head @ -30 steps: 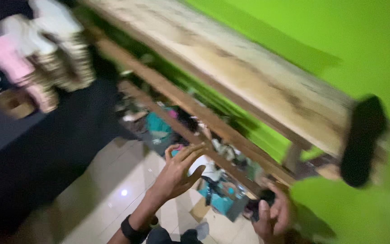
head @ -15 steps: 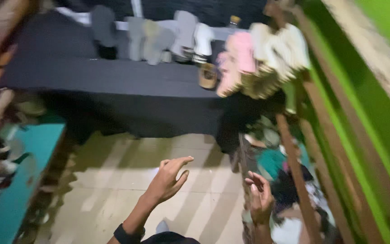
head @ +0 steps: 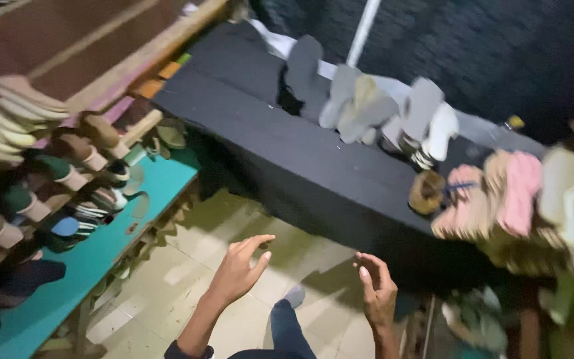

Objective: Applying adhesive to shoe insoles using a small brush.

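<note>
Both our hands hang empty over the floor [head: 187, 266], held out in front of us with nothing between the fingers. Our left hand [head: 237, 269] is loosely spread, palm turned inward, its fingers [head: 258, 240] pointing up and ahead toward the black surface [head: 313, 166]. Our right hand [head: 377, 289] is half curled, fingers open and touching nothing.

The nearest goods lie ahead and to the right: a stack of soles [head: 499, 199], pink and tan, stands on the near right end of the surface, with a small round basket [head: 428, 191] just beside it on the left. Our right hand is the nearer of the two to that stack, which sits above and to the right of its fingers, well apart from them. The soles stand on edge, their long axes roughly upright and leaning a little. Farther back, grey and white soles [head: 360, 106] lean in a row along the far edge, near a white pole [head: 365, 30].

To our left runs a teal shelf [head: 94, 259] carrying sandals [head: 81, 153] in a row, heels toward us; our left hand is near it, though apart. Above it, wooden shelves hold more stacked soles. The floor is pale tile, and our knee [head: 287, 326] shows between the hands. The picture is blurred, so finer detail is lost.
</note>
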